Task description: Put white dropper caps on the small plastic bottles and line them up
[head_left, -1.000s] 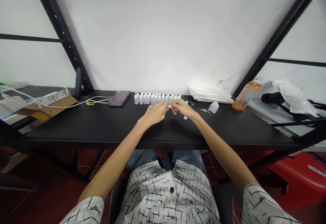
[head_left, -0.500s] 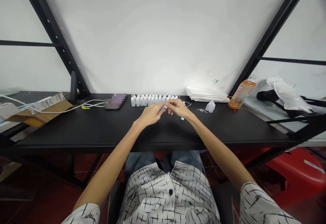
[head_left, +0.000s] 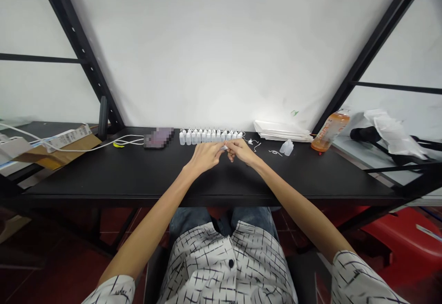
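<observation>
My left hand (head_left: pixel 206 154) is closed around a small white plastic dropper bottle (head_left: pixel 224 147), most of it hidden by the fingers. My right hand (head_left: pixel 241 151) meets it there, thumb and forefinger pinched at the bottle's tip; whether a cap is between them is too small to tell. Just behind both hands, rows of small white dropper bottles (head_left: pixel 193 137) stand upright on the black table. To the right of my right hand lie small white caps with thin strips (head_left: pixel 254 143). Farther right are a few bottles without visible caps (head_left: pixel 286 147) and a curled white strip (head_left: pixel 275 152).
A stack of white sheets or bags (head_left: pixel 281 131) lies against the wall. An orange drink bottle (head_left: pixel 329 131) leans at the right. On the left are a blurred phone-like object (head_left: pixel 159 137), a white cable (head_left: pixel 133 137) and an opened cardboard box (head_left: pixel 69 146). Black metal posts (head_left: pixel 79 46) flank the table.
A small white piece that lay on the table beside my right hand no longer shows. My hands stay together around the bottle, and the view has shifted slightly.
</observation>
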A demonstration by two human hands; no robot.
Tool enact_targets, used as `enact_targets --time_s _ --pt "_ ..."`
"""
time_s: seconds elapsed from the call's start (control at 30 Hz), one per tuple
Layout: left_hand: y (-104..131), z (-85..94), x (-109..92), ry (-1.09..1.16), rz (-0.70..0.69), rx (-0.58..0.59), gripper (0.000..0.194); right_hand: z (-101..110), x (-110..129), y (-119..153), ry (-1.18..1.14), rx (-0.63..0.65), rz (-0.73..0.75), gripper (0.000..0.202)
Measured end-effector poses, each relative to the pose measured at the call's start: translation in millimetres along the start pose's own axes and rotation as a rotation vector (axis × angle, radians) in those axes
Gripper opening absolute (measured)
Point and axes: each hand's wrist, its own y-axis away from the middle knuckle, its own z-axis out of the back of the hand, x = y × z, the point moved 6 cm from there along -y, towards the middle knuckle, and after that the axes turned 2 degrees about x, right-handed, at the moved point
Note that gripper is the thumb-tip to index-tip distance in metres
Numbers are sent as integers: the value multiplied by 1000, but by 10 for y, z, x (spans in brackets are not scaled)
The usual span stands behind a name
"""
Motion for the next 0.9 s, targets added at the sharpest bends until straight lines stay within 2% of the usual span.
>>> enact_targets --time_s 0.2,0.33,0.43,0.53,0.63,0.77,0.9 --pt "7 -13 3 5 5 -4 31 -12 -45 -3 -64 -6 -49 56" --pt "-10 33 3 142 22 -56 27 14 17 -14 -31 -58 -31 57" --pt "-47 77 77 444 103 -129 22 60 87 -9 -58 -129 -10 60" --pt "-77 89 190 910 201 -193 13 104 151 5 -52 -187 48 59" --pt "-81 99 247 1302 251 -210 19 101 170 13 -19 -188 94 50" --pt "-68 141 234 1570 232 -190 20 24 134 6 -12 -95 85 41" --pt "-68 148 228 1672 222 -174 16 -15 147 12 -32 -48 111 40"
